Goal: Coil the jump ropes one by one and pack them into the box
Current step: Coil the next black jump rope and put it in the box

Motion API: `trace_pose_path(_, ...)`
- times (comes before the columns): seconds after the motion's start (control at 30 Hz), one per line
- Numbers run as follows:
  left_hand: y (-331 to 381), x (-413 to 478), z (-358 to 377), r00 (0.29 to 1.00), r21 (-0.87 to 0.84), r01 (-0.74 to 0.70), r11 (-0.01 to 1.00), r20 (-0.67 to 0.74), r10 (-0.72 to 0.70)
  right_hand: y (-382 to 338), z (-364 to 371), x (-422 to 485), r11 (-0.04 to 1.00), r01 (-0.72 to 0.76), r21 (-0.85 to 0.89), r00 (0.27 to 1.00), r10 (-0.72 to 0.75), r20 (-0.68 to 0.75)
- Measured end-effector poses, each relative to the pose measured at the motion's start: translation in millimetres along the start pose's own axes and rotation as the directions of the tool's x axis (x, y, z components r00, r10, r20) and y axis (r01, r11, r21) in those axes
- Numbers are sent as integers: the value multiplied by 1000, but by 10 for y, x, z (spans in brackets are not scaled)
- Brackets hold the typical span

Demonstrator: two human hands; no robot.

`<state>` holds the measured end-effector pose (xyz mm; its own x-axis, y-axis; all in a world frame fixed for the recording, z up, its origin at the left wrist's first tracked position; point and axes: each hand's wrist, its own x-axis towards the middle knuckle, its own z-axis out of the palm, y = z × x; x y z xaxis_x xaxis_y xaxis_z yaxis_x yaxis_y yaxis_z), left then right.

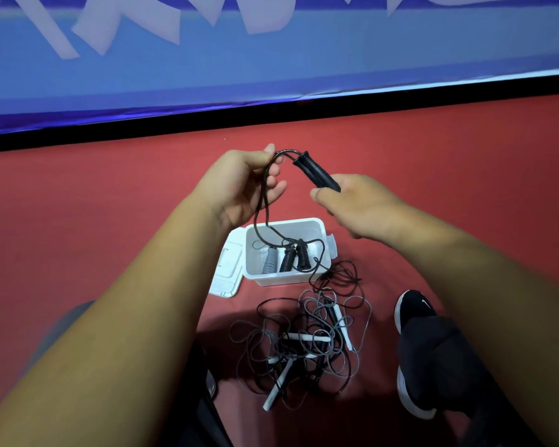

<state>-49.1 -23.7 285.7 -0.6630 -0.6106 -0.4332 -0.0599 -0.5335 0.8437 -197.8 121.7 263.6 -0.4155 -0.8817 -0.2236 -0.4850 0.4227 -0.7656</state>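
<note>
Up in front of the person, both hands are raised above the red floor [110, 204]. A wide bare stretch of it runs from the hands to its far edge, where a black strip carries a blue banner [271, 59]. The floor's left side is bare as well.

The left hand [239, 188] pinches the black cord [260, 201] of 1 jump rope between thumb and forefinger, and its other fingers are loosely bent and apart. The right hand [362, 204] grips the lower end of that rope's black handle [313, 171], thumb and fingers closed round it, so the handle sticks up toward the left hand. The cord arches between the 2 hands. From the left hand it hangs in 2 strands across the box's open top and trails over its near right corner.

1 white box [284, 279] stands on the floor below the hands, with its lid [226, 272] hanging open on the left. Inside lie 3 coiled ropes side by side: 1 grey coil [269, 261] and 2 black coils [288, 258].

Nearer the person, just beside the box, sprawls 1 tangle of loose ropes [304, 343], grey and black cords with white handles poking out. I cannot count the ropes in it. 1 black shoe [413, 311] rests on the floor to the right of the tangle, close to it.
</note>
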Motion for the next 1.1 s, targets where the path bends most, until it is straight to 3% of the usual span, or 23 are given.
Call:
trace_pose_path(0.13, 44, 1, -67, 1000, 180, 24, 983, -3, -24, -8, -56, -33, 978, 47, -204, 999, -49, -3)
trace_pose_path(0.27, 99, -58, -190, 991, 419, -102, 902, 119, 56, 12, -98, -62, 956, 54, -287, 999, -49, 23)
trace_pose_path(0.37, 121, -123, -246, 963, 597, -256, 760, 228, 146, 16, -125, -85, 963, 34, -266, 998, -18, 62)
trace_pose_path(0.43, 100, -139, -233, 953, 686, -304, 661, 215, 215, 29, -122, -88, 978, 12, -210, 991, 16, 130)
trace_pose_path(0.53, 43, -103, -212, 948, 661, -285, 694, 88, 306, 21, -80, -81, 996, -19, -89, 980, 36, 194)
trace_pose_path(0.77, -44, -20, -221, 924, 529, -257, 809, -109, 365, -126, -23, -54, 998, -37, -48, 982, 45, 183)
trace_pose_path(0.87, -37, 0, -216, 959, 396, -225, 890, -73, 275, -97, 55, -14, 996, -48, -75, 988, 58, 146)
trace_pose_path(0.97, -22, 5, -206, 995, 210, -98, 973, 2, 100, -20, 137, 5, 996, -76, -54, 991, 81, 111)
trace_pose_path(1.1, -44, 22, -236, 998, 196, -6, 981, 65, -7, 12, 153, -6, 994, -105, -39, 993, 107, 59)
